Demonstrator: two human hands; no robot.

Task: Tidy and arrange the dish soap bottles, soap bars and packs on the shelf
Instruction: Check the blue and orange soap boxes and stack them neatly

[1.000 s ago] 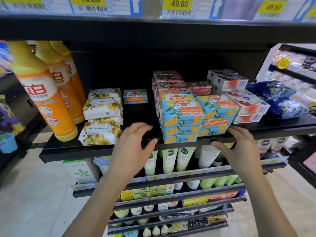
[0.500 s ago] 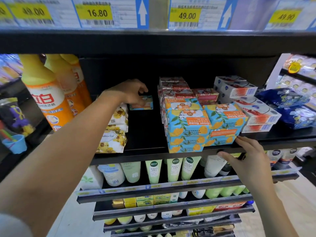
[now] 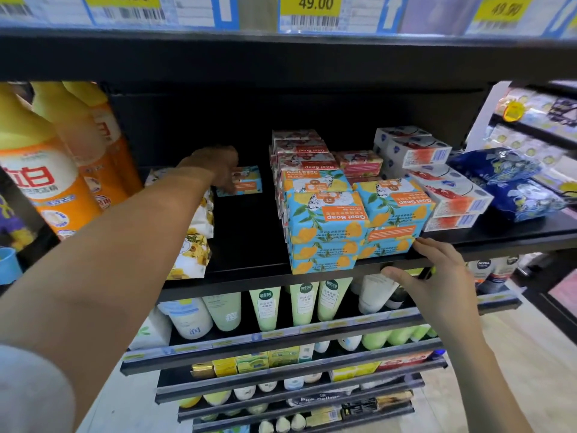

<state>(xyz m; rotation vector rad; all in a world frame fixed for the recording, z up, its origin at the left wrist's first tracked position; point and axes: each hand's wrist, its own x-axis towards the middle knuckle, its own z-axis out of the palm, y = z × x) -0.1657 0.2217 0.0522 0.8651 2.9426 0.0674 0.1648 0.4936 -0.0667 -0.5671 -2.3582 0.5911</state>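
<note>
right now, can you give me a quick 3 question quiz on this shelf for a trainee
1. True or false: the left hand is far back on the shelf, at the lone blue soap box.
2. Where is the right hand? A, at the shelf's front edge, just below the goat soap stack. B, lifting that stack. C, out of view.
3. Fill in: the tall dish soap bottles at the left end of the shelf are ____ in colour.

Key: 1 true; 2 A; 3 orange
</note>
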